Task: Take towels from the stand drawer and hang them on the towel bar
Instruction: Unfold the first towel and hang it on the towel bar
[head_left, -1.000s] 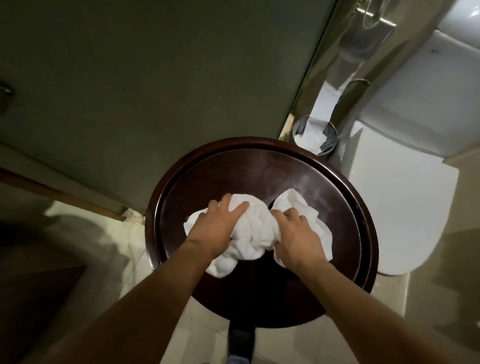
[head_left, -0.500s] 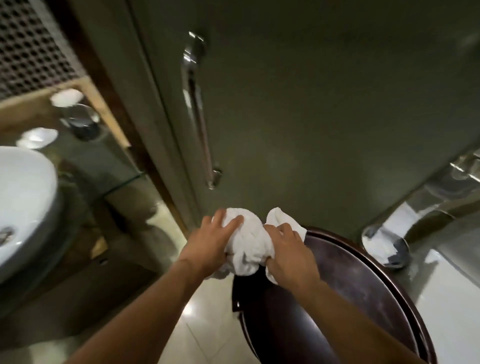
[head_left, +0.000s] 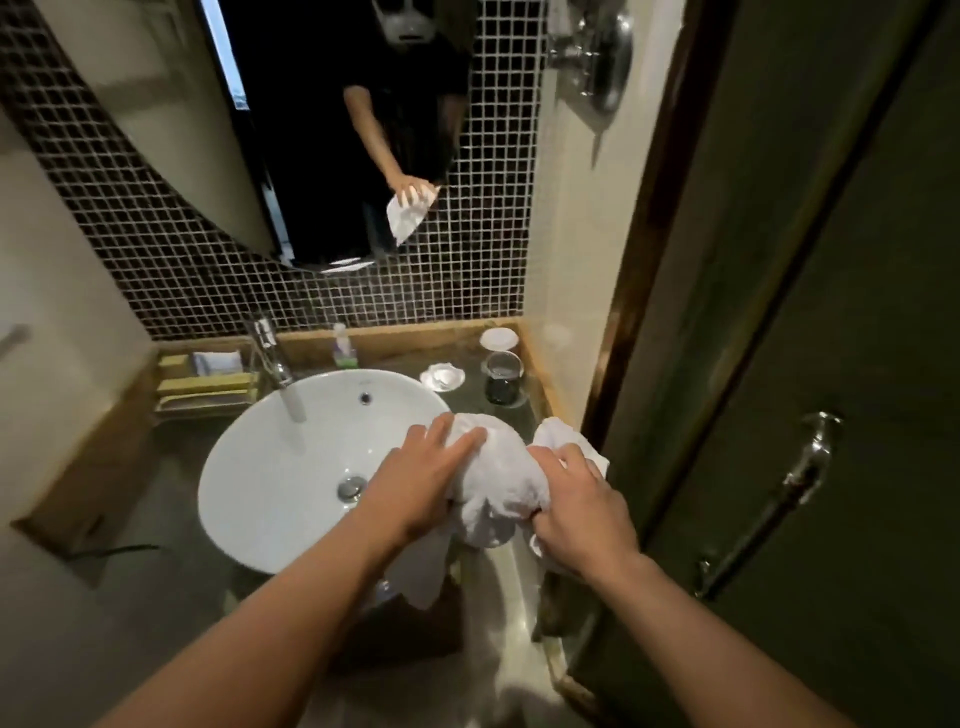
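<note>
A bunched white towel (head_left: 498, 483) hangs in the air between both my hands, just right of the wash basin. My left hand (head_left: 421, 478) grips its left side, fingers spread over the top. My right hand (head_left: 582, 504) is closed around its right side, and a loose end droops below my left wrist. The mirror (head_left: 291, 130) reflects an arm holding the towel. No towel bar and no stand drawer can be made out.
A round white basin (head_left: 291, 467) with a chrome tap (head_left: 270, 353) sits on the counter. A glass (head_left: 503, 376), a small dish (head_left: 441, 375) and a bottle (head_left: 344, 351) stand behind it. A dark door with a long metal handle (head_left: 779, 499) fills the right side.
The view has swung left from the round dark stand past the door to the basin and mirror. Both hands kept hold of the towel and carried it off the stand.
</note>
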